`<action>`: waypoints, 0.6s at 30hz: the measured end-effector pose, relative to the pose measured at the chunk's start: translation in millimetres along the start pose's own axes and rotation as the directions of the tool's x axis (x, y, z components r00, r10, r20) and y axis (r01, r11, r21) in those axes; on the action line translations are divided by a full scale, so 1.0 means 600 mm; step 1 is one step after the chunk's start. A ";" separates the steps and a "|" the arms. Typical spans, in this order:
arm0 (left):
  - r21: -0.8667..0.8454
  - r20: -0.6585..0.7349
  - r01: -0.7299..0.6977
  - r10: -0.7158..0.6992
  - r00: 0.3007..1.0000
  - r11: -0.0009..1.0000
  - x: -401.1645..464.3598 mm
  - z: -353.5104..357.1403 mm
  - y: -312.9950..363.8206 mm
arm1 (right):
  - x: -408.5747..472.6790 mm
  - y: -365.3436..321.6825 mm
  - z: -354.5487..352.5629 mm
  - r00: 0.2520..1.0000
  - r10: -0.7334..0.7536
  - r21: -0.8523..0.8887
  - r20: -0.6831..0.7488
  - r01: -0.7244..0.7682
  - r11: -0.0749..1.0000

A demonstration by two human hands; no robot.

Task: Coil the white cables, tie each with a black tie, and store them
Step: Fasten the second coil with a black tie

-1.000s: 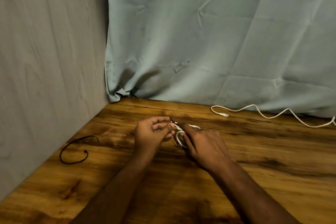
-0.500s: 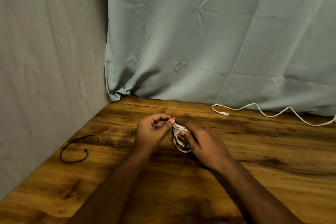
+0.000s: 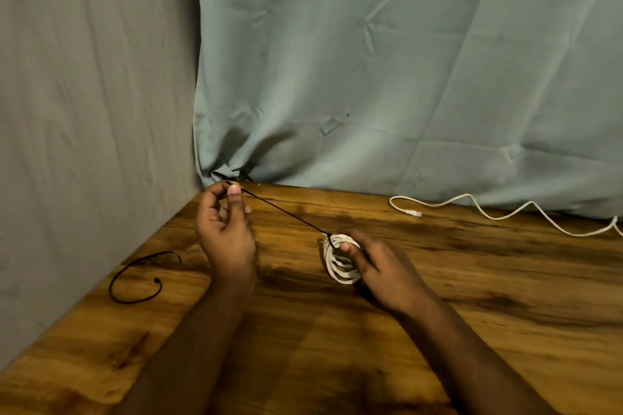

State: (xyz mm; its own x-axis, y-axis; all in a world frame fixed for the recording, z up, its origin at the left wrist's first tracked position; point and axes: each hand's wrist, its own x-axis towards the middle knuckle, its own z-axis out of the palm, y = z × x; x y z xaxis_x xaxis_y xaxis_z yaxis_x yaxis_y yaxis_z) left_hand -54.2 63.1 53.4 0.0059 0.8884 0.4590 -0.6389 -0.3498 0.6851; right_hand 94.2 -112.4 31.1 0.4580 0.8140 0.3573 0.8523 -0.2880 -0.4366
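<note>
head view: my right hand [image 3: 384, 266] grips the coiled white cable [image 3: 340, 263] on the wooden table [image 3: 472, 330]; my left hand [image 3: 226, 229], left of the coil, pinches the black tie [image 3: 286, 214] taut. i judge the coil light and springy, best held across its loops. bare table lies right of it; the fabric wall [image 3: 84, 111] crowds its left.

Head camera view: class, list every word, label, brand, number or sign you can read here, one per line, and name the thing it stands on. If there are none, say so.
None: no readable text anywhere in this view.
Coiled white cable, black tie, spare black tie and loose white cable: no print visible.
Wooden table, blue-grey curtain and grey cloth: plain, unmarked.
</note>
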 end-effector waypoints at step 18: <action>0.424 0.595 0.347 -0.546 0.590 0.837 -0.060 0.010 -0.046 | 0.014 -0.007 0.016 0.966 0.161 0.906 0.203 -0.248 0.344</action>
State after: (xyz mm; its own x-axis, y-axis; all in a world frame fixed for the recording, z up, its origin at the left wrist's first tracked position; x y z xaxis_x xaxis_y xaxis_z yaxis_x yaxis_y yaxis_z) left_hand -32.2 39.1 21.3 0.8097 0.5385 0.2330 -0.2067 -0.1100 0.9722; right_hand 92.2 -99.5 28.1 0.5282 0.8424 0.1066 -0.0492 0.1558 -0.9866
